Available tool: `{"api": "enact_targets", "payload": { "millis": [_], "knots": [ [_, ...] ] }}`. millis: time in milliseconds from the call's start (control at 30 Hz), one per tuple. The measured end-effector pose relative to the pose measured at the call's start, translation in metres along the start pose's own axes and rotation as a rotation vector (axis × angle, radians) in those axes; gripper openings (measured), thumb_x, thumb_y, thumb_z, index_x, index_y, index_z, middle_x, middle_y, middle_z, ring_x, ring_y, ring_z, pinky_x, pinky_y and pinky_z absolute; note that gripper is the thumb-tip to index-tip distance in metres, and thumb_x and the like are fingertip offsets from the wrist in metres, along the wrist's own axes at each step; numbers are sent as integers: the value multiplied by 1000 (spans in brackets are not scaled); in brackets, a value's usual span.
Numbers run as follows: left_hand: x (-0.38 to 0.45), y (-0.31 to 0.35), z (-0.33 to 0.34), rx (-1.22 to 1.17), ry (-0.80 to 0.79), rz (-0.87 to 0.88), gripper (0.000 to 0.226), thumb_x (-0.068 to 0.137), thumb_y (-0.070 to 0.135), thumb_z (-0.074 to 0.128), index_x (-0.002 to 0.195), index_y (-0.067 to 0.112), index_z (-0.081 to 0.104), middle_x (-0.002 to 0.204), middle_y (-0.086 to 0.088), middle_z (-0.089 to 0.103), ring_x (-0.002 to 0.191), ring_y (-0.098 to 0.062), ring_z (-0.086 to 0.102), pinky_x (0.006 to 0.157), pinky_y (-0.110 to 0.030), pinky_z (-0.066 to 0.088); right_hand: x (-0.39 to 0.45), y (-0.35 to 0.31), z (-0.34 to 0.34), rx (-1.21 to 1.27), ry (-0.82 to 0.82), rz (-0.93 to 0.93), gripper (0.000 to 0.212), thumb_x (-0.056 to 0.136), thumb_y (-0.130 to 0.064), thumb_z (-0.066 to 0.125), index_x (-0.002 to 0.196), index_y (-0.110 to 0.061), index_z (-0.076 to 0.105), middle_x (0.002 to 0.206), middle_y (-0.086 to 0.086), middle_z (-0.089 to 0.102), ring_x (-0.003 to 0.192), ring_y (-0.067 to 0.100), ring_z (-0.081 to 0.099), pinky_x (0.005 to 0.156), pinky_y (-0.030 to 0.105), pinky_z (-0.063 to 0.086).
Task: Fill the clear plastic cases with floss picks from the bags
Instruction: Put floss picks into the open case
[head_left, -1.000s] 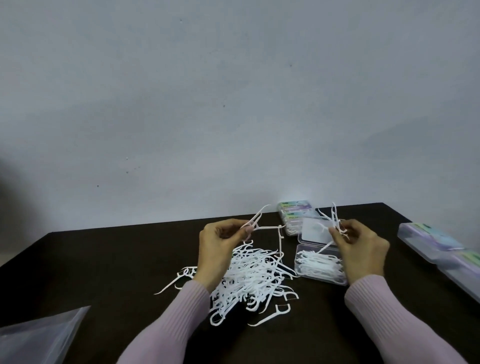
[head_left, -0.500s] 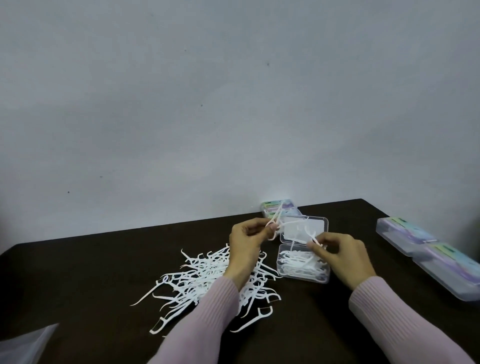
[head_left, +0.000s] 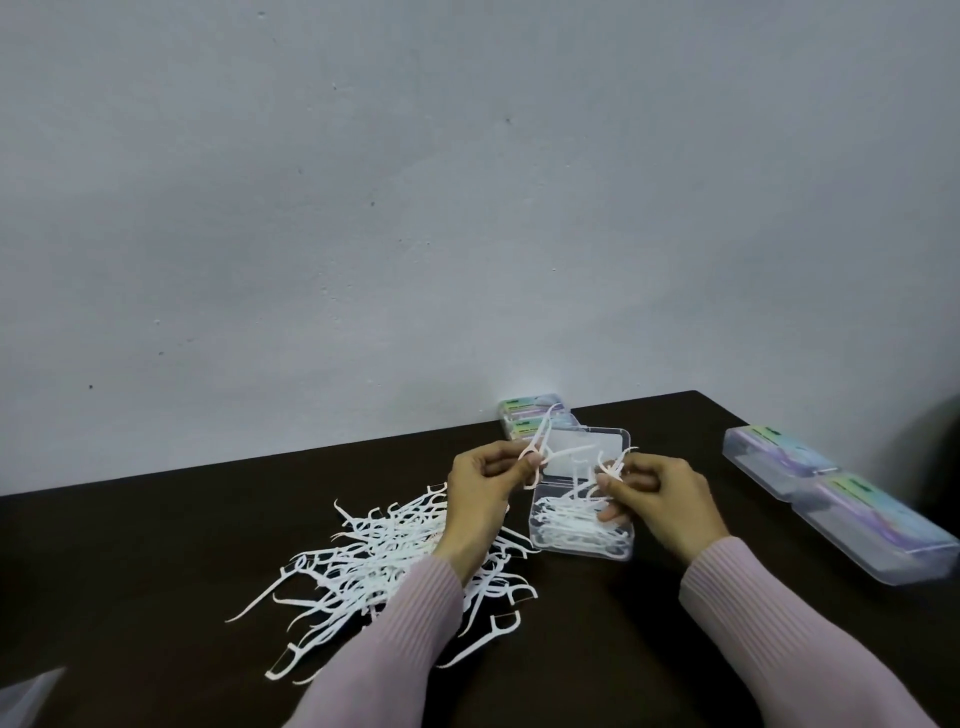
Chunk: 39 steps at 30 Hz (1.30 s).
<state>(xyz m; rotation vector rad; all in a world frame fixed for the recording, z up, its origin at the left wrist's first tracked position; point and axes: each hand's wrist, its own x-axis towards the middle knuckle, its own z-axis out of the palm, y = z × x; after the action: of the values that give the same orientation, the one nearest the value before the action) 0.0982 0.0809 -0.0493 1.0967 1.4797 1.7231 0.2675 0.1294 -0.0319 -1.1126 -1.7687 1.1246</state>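
A pile of loose white floss picks (head_left: 384, 566) lies on the dark table. To its right stands an open clear plastic case (head_left: 582, 535), partly filled with picks, its lid (head_left: 592, 447) tipped back. My left hand (head_left: 483, 488) pinches a few floss picks (head_left: 540, 447) just left of the lid. My right hand (head_left: 660, 499) pinches a small bunch of picks (head_left: 608, 470) directly above the case's tray.
Two shut cases (head_left: 535, 415) sit stacked behind the open one by the wall. Two longer clear cases (head_left: 841, 514) lie at the right table edge. A corner of a plastic bag (head_left: 26, 699) shows at the bottom left.
Both hands have drawn closer over the open case; the right hand now holds its picks lower, right over the tray. The camera view has shifted, so the pile appears further left.
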Motion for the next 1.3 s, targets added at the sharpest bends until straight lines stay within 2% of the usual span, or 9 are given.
{"api": "enact_targets", "payload": {
  "millis": [67, 167, 300, 467, 600, 767, 933, 1100, 1300],
  "knots": [
    [0, -2, 2, 33, 2, 0, 18, 79, 15, 73, 96, 7, 73, 87, -8, 74, 77, -12, 68, 70, -20, 53, 0, -1, 1, -6, -42, 9, 22, 83, -12, 64, 104, -6, 60, 77, 6, 71, 56, 10, 68, 50, 12, 50],
    [-1, -4, 5, 79, -10, 19, 18, 79, 15, 74, 95, 8, 73, 86, -4, 74, 77, -10, 68, 68, -17, 51, 0, -2, 0, -60, -35, -19, 17, 84, -12, 63, 100, -12, 60, 81, 2, 70, 57, 12, 67, 51, 14, 52],
    [-5, -3, 12, 128, -40, 50, 9, 79, 14, 74, 89, 13, 74, 83, 0, 74, 75, -6, 68, 68, -14, 51, 3, -1, -6, -189, 16, -52, 12, 84, -19, 63, 95, -19, 60, 77, 2, 64, 56, 7, 59, 51, 11, 44],
    [-5, -1, 16, 135, -13, 84, 10, 80, 14, 74, 89, 10, 74, 83, -2, 73, 74, -4, 67, 65, -11, 49, 7, 3, -11, -118, 63, -16, 11, 84, -18, 63, 93, -12, 64, 76, 4, 63, 61, 9, 57, 54, 13, 42],
    [-1, 1, 13, 67, 33, 74, 17, 79, 13, 74, 94, 6, 73, 85, -6, 74, 76, -10, 69, 66, -14, 50, 9, 4, -14, 1, 78, 37, 12, 84, -14, 63, 93, -6, 66, 76, 6, 68, 63, 10, 62, 56, 15, 45],
    [3, -1, 8, 19, 53, 24, 18, 80, 13, 72, 96, 5, 72, 87, -9, 74, 80, -17, 69, 72, -21, 55, 9, 2, -14, 43, 47, 49, 11, 87, -13, 59, 95, -9, 65, 80, 4, 69, 63, 8, 62, 51, 12, 44],
    [6, 9, 3, -99, 77, 12, 16, 82, 9, 68, 97, 5, 70, 88, -9, 74, 76, -11, 69, 71, -18, 55, 10, 0, -15, -10, 107, 7, 12, 88, -20, 57, 93, -12, 64, 74, 4, 63, 64, 10, 55, 59, 17, 42],
    [7, 20, -1, -166, 52, 27, 14, 83, 6, 66, 97, 4, 69, 85, -4, 74, 73, -7, 68, 68, -16, 54, 9, 0, -14, 32, 166, -46, 10, 85, -13, 62, 94, -12, 65, 80, 8, 66, 69, 14, 62, 59, 17, 46],
    [4, 20, 3, -105, -30, 12, 10, 82, 6, 68, 92, 4, 71, 86, -8, 74, 77, -13, 69, 70, -20, 55, 7, 1, -12, 75, 163, -47, 9, 81, -10, 65, 90, -13, 64, 80, 6, 69, 66, 6, 64, 53, 12, 46]
  ]
}}
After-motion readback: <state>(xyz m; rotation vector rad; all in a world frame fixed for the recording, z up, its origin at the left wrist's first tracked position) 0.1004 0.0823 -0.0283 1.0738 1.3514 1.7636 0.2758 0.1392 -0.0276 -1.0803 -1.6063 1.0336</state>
